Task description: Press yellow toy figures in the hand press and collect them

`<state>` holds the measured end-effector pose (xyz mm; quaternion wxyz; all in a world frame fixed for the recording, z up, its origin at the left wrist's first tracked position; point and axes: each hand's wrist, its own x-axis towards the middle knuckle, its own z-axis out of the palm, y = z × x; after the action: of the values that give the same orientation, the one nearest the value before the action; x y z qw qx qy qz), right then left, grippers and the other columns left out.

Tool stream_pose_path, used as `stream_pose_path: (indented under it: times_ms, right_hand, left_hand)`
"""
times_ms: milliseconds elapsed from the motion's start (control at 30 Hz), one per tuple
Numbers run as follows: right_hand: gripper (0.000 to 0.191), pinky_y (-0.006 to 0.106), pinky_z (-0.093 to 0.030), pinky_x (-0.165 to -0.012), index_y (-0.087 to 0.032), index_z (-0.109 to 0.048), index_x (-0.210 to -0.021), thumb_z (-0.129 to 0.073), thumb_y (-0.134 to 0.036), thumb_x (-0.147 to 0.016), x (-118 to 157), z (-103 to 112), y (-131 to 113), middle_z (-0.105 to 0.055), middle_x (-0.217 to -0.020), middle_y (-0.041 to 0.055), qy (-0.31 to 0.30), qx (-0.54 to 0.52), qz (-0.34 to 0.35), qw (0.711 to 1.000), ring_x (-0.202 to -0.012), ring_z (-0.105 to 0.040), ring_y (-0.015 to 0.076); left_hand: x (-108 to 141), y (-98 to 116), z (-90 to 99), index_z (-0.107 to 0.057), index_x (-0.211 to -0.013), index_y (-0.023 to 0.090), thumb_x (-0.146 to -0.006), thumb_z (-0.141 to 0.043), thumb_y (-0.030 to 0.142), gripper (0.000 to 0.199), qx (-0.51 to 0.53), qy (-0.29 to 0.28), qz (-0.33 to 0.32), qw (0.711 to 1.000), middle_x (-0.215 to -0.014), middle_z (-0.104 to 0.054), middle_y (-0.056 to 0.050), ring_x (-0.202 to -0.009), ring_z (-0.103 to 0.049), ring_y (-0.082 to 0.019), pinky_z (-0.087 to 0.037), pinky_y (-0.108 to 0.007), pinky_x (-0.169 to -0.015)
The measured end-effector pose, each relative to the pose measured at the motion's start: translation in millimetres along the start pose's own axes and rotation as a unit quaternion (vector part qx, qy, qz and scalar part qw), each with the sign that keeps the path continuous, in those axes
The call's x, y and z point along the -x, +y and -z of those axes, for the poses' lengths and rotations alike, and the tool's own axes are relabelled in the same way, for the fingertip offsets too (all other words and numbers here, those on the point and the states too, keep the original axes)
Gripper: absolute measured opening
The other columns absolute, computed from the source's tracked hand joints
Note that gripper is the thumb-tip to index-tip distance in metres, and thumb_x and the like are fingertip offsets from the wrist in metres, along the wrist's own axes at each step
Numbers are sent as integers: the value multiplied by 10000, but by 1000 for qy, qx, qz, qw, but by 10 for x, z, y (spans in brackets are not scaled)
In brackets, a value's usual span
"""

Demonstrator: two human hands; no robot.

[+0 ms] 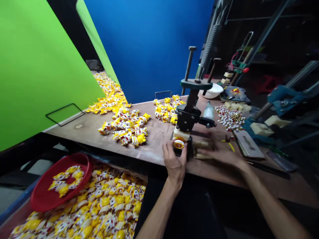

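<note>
My left hand [175, 163] is at the base of a dark press [185, 118], its thumb and fingers closed around a small yellow and white figurine [179, 143]. The figurine sits right under the press's cream-coloured block [181, 134]. To the right of the press, my right hand [219, 151] is smeared by motion, so its fingers do not show clearly. It is close to pale block-like pieces [201, 149] beside the press base. Loose yellow and white figurines [129, 126] lie in a heap left of the press, with another cluster [165, 111] behind.
A red basin [40, 196] rests on a large bin of figurines [99, 205] below the table's left edge. Right of the press are red, white and gold beads [230, 118], a phone [248, 143], a white bowl [213, 91] and a second press [279, 99]. Green [32, 66] and blue panels [149, 43] stand behind.
</note>
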<state>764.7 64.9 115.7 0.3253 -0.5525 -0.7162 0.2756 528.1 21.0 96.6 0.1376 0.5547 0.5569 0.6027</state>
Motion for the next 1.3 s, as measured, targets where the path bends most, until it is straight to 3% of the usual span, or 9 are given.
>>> stream_pose_path:
  times_ms: [133, 267, 400, 533, 733, 833, 967, 1100, 1300]
  right_hand:
    - [724, 645, -444, -1244, -294, -579, -1585, -769, -567, -942, 424, -147, 230, -621, -1571, 143, -58, 121, 62, 989, -1478, -561, 407]
    - [653, 739, -299, -1306, -299, -595, -1567, -727, -544, -977, 580, -52, 76, -580, -1629, 150, 30, 125, 41, 991, -1564, -466, 451]
    - [606, 597, -445, -1291, -356, -583, -1550, -761, -527, -996, 689, -194, -603, -618, -1590, 92, 13, -140, 27, 990, -1494, -576, 347]
    - [619, 456, -521, -1247, -375, -574, -1555, -805, -482, -992, 722, -558, -1269, -633, -1579, 49, -122, -392, -2, 912, -1436, -635, 266]
    - [502, 360, -604, -1088, -287, -700, -1368, -826, -546, -958, 597, -943, -1592, -782, -1325, 59, -165, -519, -110, 831, -1221, -751, 250]
    - [496, 396, -645, -1011, -295, -702, -1321, -823, -573, -928, 354, -1129, -1604, -785, -1311, 65, -179, -531, -184, 807, -1192, -765, 282]
    - [460, 481, -640, -950, -257, -672, -1214, -775, -585, -908, -317, -1444, -1636, -767, -1227, 89, -138, -304, -104, 937, -1132, -746, 337]
    - [588, 476, -520, -1141, -185, -584, -1432, -744, -310, -880, -1067, -1719, -1691, -589, -1502, 187, -141, 63, 135, 979, -1396, -597, 359]
    - [1018, 460, -522, -1077, -158, -518, -1544, -992, -369, -669, -1627, -2047, -1637, -608, -1414, 237, -242, 199, 174, 933, -1313, -624, 413]
  left_hand:
    - [39, 186, 241, -686, -1148, 206, -888, -880, 428, 393, 106, -13, 190, 976, -1112, -736, -107, -1066, -737, -270, -603, -417, -1014]
    - [-1, 248, 732, -682, -1108, 166, -893, -877, 416, 382, 368, -82, 453, 808, -1087, -783, -103, -921, -767, -205, -661, -345, -866]
    - [-38, 432, 1057, -727, -1177, 105, -994, -777, 340, 302, 494, -136, 523, 681, -1100, -797, -136, -856, -770, -173, -681, -286, -793]
    - [25, 649, 1133, -739, -1210, 75, -1057, -687, 328, 300, 542, -123, 567, 608, -1064, -804, -126, -799, -771, -152, -681, -258, -781]
    - [114, 594, 1404, -766, -1155, 75, -1056, -659, 532, 480, 505, -173, 522, 666, -964, -809, -147, -746, -771, -164, -649, -245, -714]
    - [-33, 223, 1709, -726, -1010, 124, -948, -666, 769, 651, 363, -214, 461, 781, -930, -805, -185, -742, -782, -232, -631, -307, -665]
    - [-631, -520, 2161, -654, -1261, 192, -830, -853, 651, 660, 4, 5, 223, 975, -1161, -736, -135, -990, -763, -260, -642, -384, -873]
    - [-1407, -1083, 2301, -417, -1664, 327, -696, -979, 539, 1140, -255, -157, 34, 954, -1615, -426, -183, -1527, -477, -447, -447, -598, -1241]
    - [-1868, -1383, 2019, -371, -1690, 214, -490, -1042, 645, 1440, -321, -334, 73, 883, -1568, -428, -291, -1549, -320, -648, -355, -756, -1211]
